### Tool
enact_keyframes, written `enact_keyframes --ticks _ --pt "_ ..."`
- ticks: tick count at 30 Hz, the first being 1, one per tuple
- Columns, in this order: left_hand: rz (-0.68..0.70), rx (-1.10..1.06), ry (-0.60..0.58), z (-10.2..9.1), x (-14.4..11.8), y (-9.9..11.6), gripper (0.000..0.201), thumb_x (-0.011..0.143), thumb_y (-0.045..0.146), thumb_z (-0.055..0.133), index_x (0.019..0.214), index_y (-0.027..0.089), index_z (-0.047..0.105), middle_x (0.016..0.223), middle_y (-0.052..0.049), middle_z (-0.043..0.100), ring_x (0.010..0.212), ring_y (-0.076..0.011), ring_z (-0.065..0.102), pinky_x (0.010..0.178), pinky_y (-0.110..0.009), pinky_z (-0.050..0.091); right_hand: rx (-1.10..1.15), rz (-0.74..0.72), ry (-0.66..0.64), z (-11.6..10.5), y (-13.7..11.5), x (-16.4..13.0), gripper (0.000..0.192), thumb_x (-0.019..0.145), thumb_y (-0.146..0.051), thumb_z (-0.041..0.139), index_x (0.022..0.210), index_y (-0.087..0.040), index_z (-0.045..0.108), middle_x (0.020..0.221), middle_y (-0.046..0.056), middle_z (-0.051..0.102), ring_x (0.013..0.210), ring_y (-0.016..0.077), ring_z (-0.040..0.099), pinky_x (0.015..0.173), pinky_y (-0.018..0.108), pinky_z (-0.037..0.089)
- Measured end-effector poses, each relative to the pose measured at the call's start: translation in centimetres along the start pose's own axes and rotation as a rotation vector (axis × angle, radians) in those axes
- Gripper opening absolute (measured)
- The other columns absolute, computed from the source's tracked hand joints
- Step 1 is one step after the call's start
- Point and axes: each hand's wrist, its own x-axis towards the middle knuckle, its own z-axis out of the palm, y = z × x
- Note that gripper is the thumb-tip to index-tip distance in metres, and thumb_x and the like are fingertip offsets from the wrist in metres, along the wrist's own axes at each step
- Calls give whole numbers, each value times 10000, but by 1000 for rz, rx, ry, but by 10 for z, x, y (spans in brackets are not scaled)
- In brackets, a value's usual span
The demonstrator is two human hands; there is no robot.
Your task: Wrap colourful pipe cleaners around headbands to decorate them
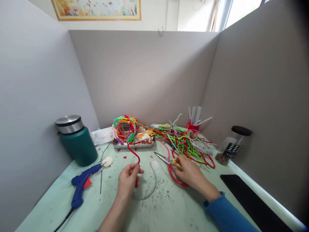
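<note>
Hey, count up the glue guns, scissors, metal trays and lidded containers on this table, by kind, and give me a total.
Blue glue gun: 1
Scissors: 1 pair, at the right hand
Metal tray: 1
Lidded: 2, the teal flask and the clear jar with a black lid
Total: 5
</note>
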Motion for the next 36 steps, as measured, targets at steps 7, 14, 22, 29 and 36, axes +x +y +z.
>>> enact_keyframes --ticks 7,14,22,29,36 --pt "43 -38 21 -1 -2 5 342 655 467 643 746 150 553 626 38 579 342 -33 361 369 -180 249 1163 177 -346 -1 -13 -2 412 821 -440 485 1176 -237 439 843 38 597 486 99 472 365 189 273" --pt "70 -88 60 -5 2 3 368 650 481 654 760 137 580 597 43 544 337 -21 330 360 -179 214 769 -173 -258 10 -32 -16 608 626 -335 738 1184 -214 527 967 31 625 810 189 571 708 274 458" --pt "101 -122 75 -7 4 2 341 674 448 650 785 131 590 598 46 530 346 -15 327 367 -175 207 365 -453 -70 10 -36 -20 528 691 -391 695 1161 -221 524 1063 81 593 913 210 565 778 281 445" --pt "127 -168 49 -7 3 4 302 649 391 664 800 134 614 613 46 539 360 -18 344 373 -174 245 144 -512 -16 12 -32 -20 413 768 -297 612 1168 -230 529 983 83 588 867 210 560 736 286 436" --pt "168 -110 40 -7 2 4 279 684 393 642 789 135 618 652 25 567 382 -28 355 387 -181 272 71 -522 25 13 -28 -19 415 780 -237 589 1188 -226 513 1003 88 578 881 218 558 746 298 437"
